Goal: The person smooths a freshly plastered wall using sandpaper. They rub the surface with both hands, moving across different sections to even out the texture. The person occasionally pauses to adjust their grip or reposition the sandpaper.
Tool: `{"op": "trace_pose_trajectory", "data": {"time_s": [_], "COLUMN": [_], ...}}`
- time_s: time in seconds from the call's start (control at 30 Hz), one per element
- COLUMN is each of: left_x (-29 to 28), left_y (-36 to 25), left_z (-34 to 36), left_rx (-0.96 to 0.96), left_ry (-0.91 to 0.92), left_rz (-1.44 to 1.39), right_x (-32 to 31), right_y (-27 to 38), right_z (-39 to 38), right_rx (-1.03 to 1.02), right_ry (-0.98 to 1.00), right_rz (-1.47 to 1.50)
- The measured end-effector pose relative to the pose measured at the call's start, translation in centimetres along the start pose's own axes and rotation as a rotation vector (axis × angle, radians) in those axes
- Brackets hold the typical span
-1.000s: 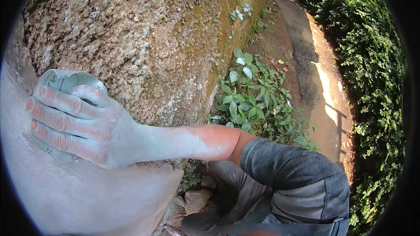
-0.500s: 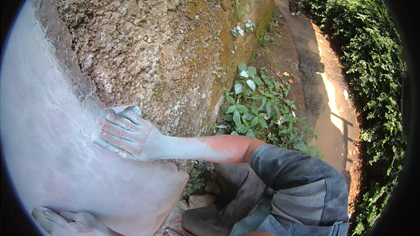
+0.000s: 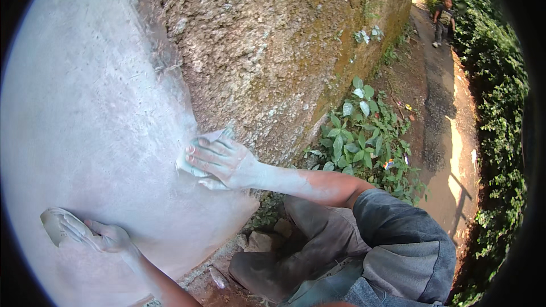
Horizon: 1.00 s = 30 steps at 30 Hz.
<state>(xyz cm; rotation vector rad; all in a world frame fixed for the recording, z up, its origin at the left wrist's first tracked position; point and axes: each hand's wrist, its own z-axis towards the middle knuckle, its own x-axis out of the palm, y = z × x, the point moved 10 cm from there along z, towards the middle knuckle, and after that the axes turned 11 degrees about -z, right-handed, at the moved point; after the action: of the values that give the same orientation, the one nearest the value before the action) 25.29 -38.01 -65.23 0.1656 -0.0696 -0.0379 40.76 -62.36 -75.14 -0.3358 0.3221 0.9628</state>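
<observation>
My right hand (image 3: 224, 164), coated in pale dust, presses a folded sheet of sandpaper (image 3: 187, 165) flat against the smooth whitish wall (image 3: 114, 119), close to its border with rough stone. The sheet's edges stick out past my fingers. Lower left, my left hand (image 3: 108, 237) holds a second piece of sandpaper (image 3: 52, 224), pale with faint print on its back, against the same wall. Its fingers lie over the piece, with the thumb apart. Dust whitens both forearms.
Rough, mossy stone (image 3: 261, 51) rises beyond the smooth surface. Leafy plants (image 3: 352, 142) grow at its foot. A path (image 3: 435, 108) runs along the right beside a dense hedge (image 3: 495, 96); a person (image 3: 443, 21) is on it. Loose rocks (image 3: 259, 241) lie near my legs.
My right hand has slid the sandpaper rightward along the wall's border. The left hand has come up further into view. The view has shifted, and the person on the path appears closer.
</observation>
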Motion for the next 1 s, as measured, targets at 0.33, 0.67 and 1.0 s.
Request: {"op": "trace_pose_trajectory", "data": {"time_s": [0.33, 0.67, 1.0], "left_x": [-0.2, -0.9, 3.0], "left_y": [-1.1, -0.7, -5.1], "left_z": [0.9, 0.6, -5.6], "left_rx": [-0.016, -0.021, -0.011], "left_ry": [0.042, 0.014, 0.247], "left_rz": [0.059, 0.073, 0.047], "right_x": [2.5, -4.1, 1.5], "right_y": [4.4, 0.3, 3.1], "right_z": [3.0, 14.0, -1.0], "right_rx": [-0.017, 0.183, -0.137], "right_ry": [0.029, -0.369, 0.076], "right_rz": [-0.089, -0.242, -0.101]}}
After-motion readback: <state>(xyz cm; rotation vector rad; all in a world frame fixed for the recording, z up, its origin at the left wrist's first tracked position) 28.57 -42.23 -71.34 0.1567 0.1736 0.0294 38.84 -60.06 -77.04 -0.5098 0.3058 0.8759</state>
